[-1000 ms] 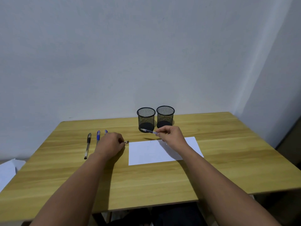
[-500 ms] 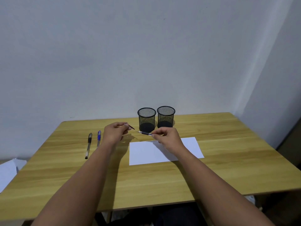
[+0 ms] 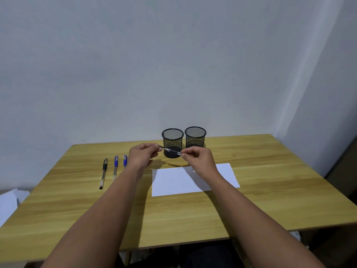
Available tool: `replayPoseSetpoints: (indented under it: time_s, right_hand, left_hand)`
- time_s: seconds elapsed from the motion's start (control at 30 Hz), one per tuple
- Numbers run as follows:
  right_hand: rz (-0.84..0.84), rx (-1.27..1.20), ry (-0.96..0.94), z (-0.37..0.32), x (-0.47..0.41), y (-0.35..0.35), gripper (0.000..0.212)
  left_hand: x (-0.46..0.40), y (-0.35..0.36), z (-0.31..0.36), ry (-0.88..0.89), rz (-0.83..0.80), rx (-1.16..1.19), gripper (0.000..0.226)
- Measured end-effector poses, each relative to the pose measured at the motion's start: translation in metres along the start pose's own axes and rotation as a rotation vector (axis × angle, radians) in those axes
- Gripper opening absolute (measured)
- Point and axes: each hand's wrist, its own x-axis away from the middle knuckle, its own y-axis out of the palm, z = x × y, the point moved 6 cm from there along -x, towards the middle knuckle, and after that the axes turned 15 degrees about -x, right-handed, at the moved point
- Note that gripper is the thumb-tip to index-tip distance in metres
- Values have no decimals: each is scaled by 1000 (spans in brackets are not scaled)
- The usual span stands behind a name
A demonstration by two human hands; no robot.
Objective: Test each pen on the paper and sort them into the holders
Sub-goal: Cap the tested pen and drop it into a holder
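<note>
Standing at the far side of the table (image 3: 270,190), two mesh holders (image 3: 172,141) look empty. Just before them, the right hand (image 3: 199,159) pinches a pen (image 3: 172,150); the left hand (image 3: 143,155) pinches what seems its cap (image 3: 161,146). Push the cap straight on. The joint is too small to judge.

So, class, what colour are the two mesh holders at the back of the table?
Black: both mesh holders, shown best in the head view.
</note>
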Motion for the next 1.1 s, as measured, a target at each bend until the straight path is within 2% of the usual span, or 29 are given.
replayPoseSetpoints:
  time_s: [0.33, 0.5, 0.63, 0.7, 0.8, 0.87, 0.97, 1.1]
  right_hand:
    - [-27, 35, 14, -3, 2, 6, 6]
    - [-18, 31, 20, -7, 3, 5, 10]
    - [-4, 37, 8, -15, -1, -3, 11]
    - [-53, 155, -19, -24, -7, -6, 12]
    - [-201, 495, -40, -39, -21, -3, 15]
    - [-197, 579, -64, -55, -35, -2, 16]
    - [-96, 522, -85, -79, -61, -2, 12]
    - [-12, 413, -76, -93, -94, 6, 22]
  left_hand:
    - [3, 9, -2, 6, -33, -51, 13]
    - [7, 19, 6, 26, 19, -56, 9]
    - [7, 25, 25, 84, 5, -108, 9]
    - [7, 28, 36, 157, -15, -164, 11]
    - [3, 32, 49, 285, -41, -209, 21]
    - [-7, 32, 52, 331, 19, -275, 27]
    - [-20, 28, 43, 335, 106, -404, 43]
    - [-40, 30, 21, 308, 100, -509, 82]
